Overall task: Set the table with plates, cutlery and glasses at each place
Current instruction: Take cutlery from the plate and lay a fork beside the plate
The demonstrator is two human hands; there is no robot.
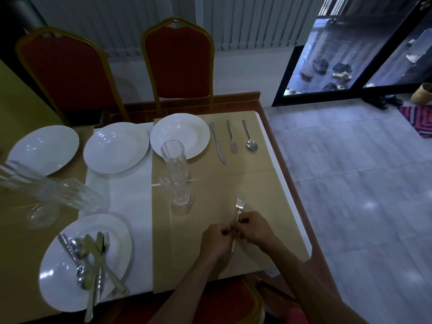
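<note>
My right hand (pixel 253 228) pinches a fork (pixel 239 206) by its handle, tines pointing away, just above the brown mat (pixel 257 183). My left hand (pixel 216 239) is curled beside it, touching the same cutlery; a second silver piece (pixel 233 246) shows below the hands. At the far place lie a white plate (pixel 180 134), a knife (pixel 217 142), a fork (pixel 232 136) and a spoon (pixel 250 135). A stack of glasses (pixel 176 174) stands mid-table. A near plate (pixel 85 260) carries several pieces of cutlery (pixel 93 256).
Two more white plates (pixel 115 147) (pixel 43 149) sit at the far left. More glasses (pixel 53 188) lie blurred at the left. Two red chairs (pixel 180 61) (pixel 67 73) stand behind the table. The table edge (pixel 297 183) drops to tiled floor on the right.
</note>
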